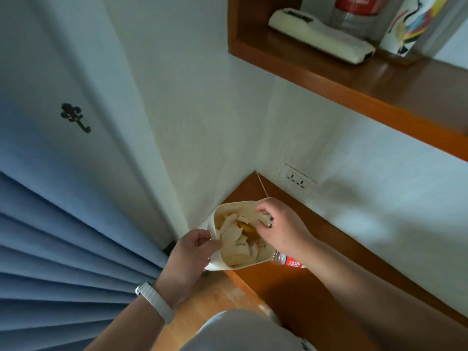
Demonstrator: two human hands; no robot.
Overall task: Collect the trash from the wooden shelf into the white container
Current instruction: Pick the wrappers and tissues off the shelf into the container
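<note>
My left hand (188, 252) grips the near rim of a white container (229, 207), held tilted just off the left end of the low wooden shelf (316, 279). Crumpled white tissues and orange scraps (240, 236) fill it. My right hand (281, 228) is over the container's far rim, fingers pinched on a white piece of trash at the opening. A thin wooden skewer (262, 184) leans in the shelf's corner. A plastic bottle with a red label (288, 260) lies on the shelf, mostly hidden under my right wrist.
An upper wooden shelf (354, 82) carries a white remote control (321, 36), a red-labelled bottle (354, 11) and a patterned white cylinder (405, 24). A wall socket (300, 179) sits above the low shelf. Blue curtain (63, 249) hangs at left, by a wall hook (76, 117).
</note>
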